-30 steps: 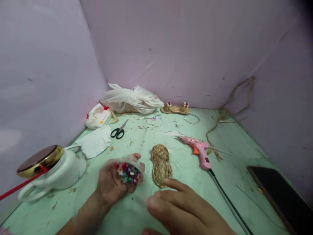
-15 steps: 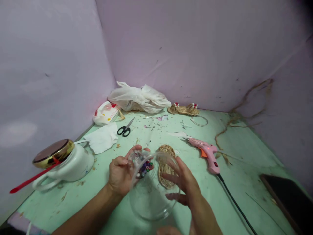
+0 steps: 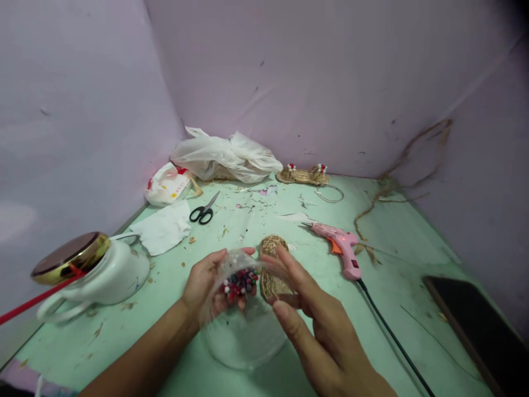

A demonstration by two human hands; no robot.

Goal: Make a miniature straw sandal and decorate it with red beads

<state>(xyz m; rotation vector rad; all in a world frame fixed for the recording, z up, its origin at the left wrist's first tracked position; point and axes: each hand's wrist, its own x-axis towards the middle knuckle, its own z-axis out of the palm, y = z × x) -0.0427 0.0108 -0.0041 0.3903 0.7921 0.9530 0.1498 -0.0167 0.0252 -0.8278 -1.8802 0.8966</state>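
Observation:
My left hand curls around the base of a clear plastic tub, which is tilted with its round mouth toward me. Small beads in red, white, purple and green lie at the bottom of the tub. My right hand is at the tub's right rim, fingers stretched and apart, thumb on the near side. Whether it bears any of the tub's weight I cannot tell. Behind the tub, partly covered by my right fingers, a small woven straw sole lies on the table.
A pink glue gun with a black cord lies at right, near a dark phone-like slab. Black scissors, white cloth and a white pot are at left. A plastic bag and beaded straw slipper sit by the wall.
The tub has tipped so that more of the beads show. My right thumb has come up to the rim, and the right hand has turned. The view has shifted slightly.

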